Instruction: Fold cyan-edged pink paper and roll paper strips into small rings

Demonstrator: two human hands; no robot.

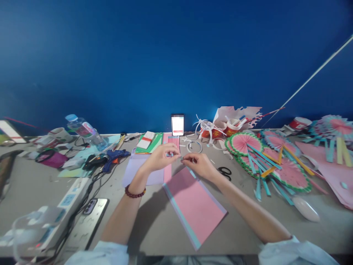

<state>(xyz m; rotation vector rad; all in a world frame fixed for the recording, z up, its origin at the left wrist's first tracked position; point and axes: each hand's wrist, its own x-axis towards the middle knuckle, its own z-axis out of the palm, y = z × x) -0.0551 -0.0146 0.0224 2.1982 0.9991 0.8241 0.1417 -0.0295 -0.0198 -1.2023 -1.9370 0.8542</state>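
Observation:
My left hand (162, 157) and my right hand (200, 166) meet fingertip to fingertip above the middle of the table. Both are closed in a pinch, and whatever lies between the fingers is too small to make out. Just below them lies a pink paper sheet (194, 206), set at a slant, with light blue and lilac strips along its long edges. Behind my left hand are a lilac sheet (131, 173) and a pink strip (167, 175). A roll of tape (194, 147) rests beyond my right hand, and black-handled scissors (224, 172) lie to its right.
A lit phone (177, 125) stands against the wall. Watermelon-patterned paper fans (289, 169) and a white computer mouse (306, 209) lie right. At left are a blue glue gun (113, 158), a bottle (85, 130), a power strip (66, 209) and another phone (88, 224).

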